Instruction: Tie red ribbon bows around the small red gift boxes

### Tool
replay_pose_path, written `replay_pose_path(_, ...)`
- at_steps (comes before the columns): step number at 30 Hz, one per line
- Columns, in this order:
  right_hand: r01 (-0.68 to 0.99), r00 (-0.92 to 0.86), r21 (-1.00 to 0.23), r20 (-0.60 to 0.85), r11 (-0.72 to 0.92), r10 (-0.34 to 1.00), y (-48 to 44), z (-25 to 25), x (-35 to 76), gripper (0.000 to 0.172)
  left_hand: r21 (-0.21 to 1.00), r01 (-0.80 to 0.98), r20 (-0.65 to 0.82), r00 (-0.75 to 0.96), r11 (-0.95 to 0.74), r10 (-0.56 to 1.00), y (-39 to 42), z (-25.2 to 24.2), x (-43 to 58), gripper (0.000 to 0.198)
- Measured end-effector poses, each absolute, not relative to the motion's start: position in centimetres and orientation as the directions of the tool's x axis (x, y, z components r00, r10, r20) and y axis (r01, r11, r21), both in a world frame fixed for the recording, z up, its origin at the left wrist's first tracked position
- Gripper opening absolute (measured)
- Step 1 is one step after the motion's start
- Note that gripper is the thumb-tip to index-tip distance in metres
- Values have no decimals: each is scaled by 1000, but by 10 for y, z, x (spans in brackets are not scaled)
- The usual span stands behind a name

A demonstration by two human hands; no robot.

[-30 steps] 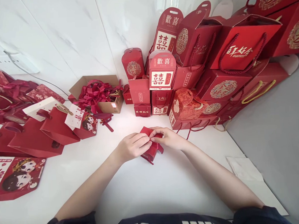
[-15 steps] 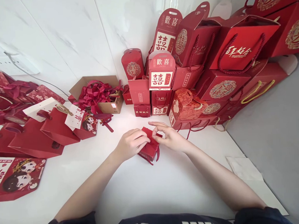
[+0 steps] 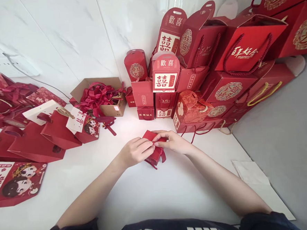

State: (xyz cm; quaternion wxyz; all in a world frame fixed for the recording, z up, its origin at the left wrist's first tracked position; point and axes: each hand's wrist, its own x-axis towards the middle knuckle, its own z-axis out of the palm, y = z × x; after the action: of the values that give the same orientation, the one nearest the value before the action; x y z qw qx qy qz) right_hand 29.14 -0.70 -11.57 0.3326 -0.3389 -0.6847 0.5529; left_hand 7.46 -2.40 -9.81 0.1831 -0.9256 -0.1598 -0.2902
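Observation:
A small red gift box [image 3: 154,158] with a dark red ribbon sits on the white table [image 3: 158,194] in front of me. My left hand [image 3: 135,151] is curled over its left side, fingers pinched on the ribbon at the top. My right hand [image 3: 172,142] meets it from the right, fingertips pinching the same ribbon on the box's top. The box's top is mostly hidden under both hands. A ribbon loop hangs down the box's right side.
Stacked red gift boxes and rope-handled bags [image 3: 208,70] fill the back right. A cardboard box of red ribbons [image 3: 100,95] stands at the back. Flat red bags and cards [image 3: 37,136] lie at left. A white paper sheet [image 3: 250,173] lies at right.
Half a second ago my right hand's fingers were spread above the box; now they have closed back onto the ribbon, and both hands pinch together as before.

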Motion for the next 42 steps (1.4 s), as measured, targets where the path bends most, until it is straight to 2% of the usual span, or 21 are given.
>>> replay_pose_path(2, 8, -541, -996, 74, 93, 838, -7, -116, 290, 20, -155, 457, 613, 740, -876, 277, -25, -98, 76, 11)
replay_pose_path(4, -49, -535, -998, 58, 38, 843, -6, -116, 289, 20, 25, 591, 621, 623, -806, 476, -26, -96, 78, 4)
replay_pose_path(6, -58, -527, -998, 32, 2, 849, -7, -115, 289, 21, 195, 718, 572, 470, -669, 672, -26, -92, 78, 16)
replay_pose_path(8, -36, -515, -999, 7, -13, 857, -7, -114, 289, 22, 301, 782, 462, 381, -546, 801, -26, -85, 76, 27)
replay_pose_path(13, 23, -509, -1000, -15, -4, 860, -9, -111, 290, 24, 554, 732, 154, 378, -397, 913, -25, -71, 69, 28)
replay_pose_path(16, 20, -515, -1000, -10, 1, 857, -9, -110, 289, 22, 704, 645, 50, 373, -297, 926, -23, -68, 66, 27)
replay_pose_path(18, 32, -515, -999, -10, 8, 857, -10, -110, 289, 20, 760, 604, -8, 376, -239, 927, -22, -67, 65, 26)
replay_pose_path(21, 90, -506, -996, -25, 23, 862, -9, -108, 292, 17, 783, 597, -94, 394, -176, 914, -22, -65, 62, 30)
replay_pose_path(24, 220, -455, -973, -36, 73, 890, -9, -105, 297, 11, 764, 624, -143, 408, -162, 902, -23, -59, 58, 33)
replay_pose_path(31, 480, -338, -851, 47, 215, 940, -13, -93, 305, 8, 656, 712, -143, 442, -250, 886, -24, -50, 51, 28)
replay_pose_path(34, 568, -328, -774, 100, 281, 939, -16, -91, 304, 10, 569, 767, -91, 418, -297, 904, -23, -53, 52, 24)
replay_pose_path(36, 580, -368, -751, 103, 315, 924, -16, -91, 305, 8, 517, 779, -3, 415, -354, 910, -23, -54, 53, 19)
replay_pose_path(38, 553, -409, -767, 90, 325, 908, -15, -91, 308, 4, 508, 737, 63, 486, -447, 872, -23, -54, 54, 22)
replay_pose_path(42, 477, -435, -800, 144, 363, 889, -10, -94, 311, 23, 598, 537, 23, 731, -595, 682, -24, -48, 53, 44)
